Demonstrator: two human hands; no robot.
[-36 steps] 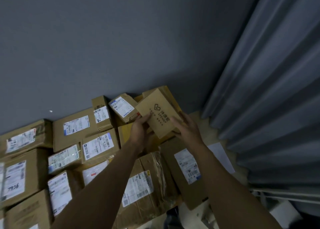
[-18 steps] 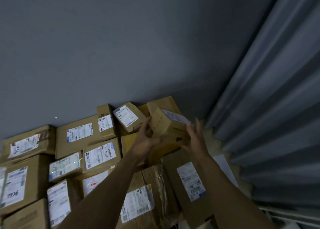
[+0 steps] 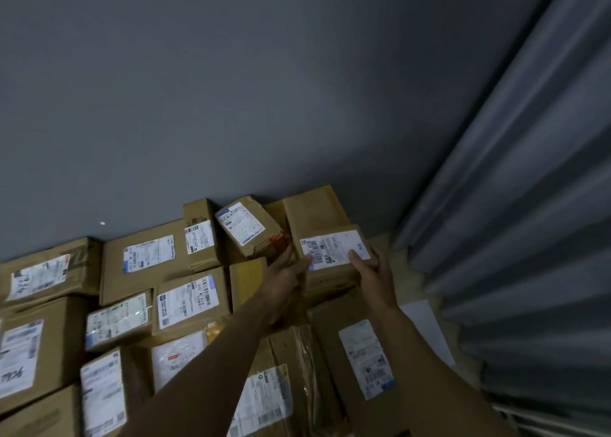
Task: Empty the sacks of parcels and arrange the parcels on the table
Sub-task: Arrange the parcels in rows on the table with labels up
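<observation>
While both grips clasped it, the box (image 3: 331, 273) was at the far right end of the parcels (image 3: 185, 304), up near the wall (image 3: 231, 89) and over a dark gap between its neighbours. Whether it rested on them could not be told. The left grip (image 3: 284, 281) held its left side, thumb at the edge of the label (image 3: 334, 246). The right grip (image 3: 373, 271) wrapped its right side, thumb pressed flat on that label.

The box was small and squat, of plain brown corrugated card with soft corners. The parcels round it were the same dull card, mostly rectangular, packed edge to edge on the worktop (image 3: 398, 258). Its pale, smooth surface showed bare beside the curtain (image 3: 529, 205), which hung in heavy grey folds. A taped carton (image 3: 297, 364) by the left forearm was bound in crinkled clear film. A tilted carton (image 3: 244, 226) just left of the box carried a strip of red tape. Behind the box leaned a flat yellowish mailer (image 3: 310, 206). A white sheet (image 3: 426, 324) lay on the worktop.

Every label was white, with black barcodes and small print too blurred to read. Two at the far left bore handwritten digits, also unclear.
</observation>
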